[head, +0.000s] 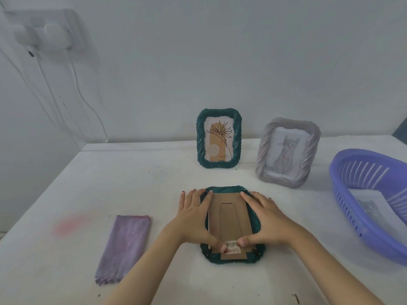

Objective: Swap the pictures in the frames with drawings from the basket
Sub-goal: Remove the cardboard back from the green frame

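White table (154,177); face-down green frame (256,219) dead centre; left hand (196,213) at nine, right hand (267,216) at three, fingers spread, thumbs pressing its cardboard back (229,219).

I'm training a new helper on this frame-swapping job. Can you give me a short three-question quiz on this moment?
1. True or false: the green frame under the hands lies face down, cardboard backing up.
2. Which picture stands in the grey frame? A) cat B) flower C) none
3. Fill in: the folded purple cloth lies on the side of the person's ____ hand.

Key: 1 true. 2 A; the flower is in the upright green frame. 3 left; the left hand and right hand both press the backing, and the basket sits at the right.
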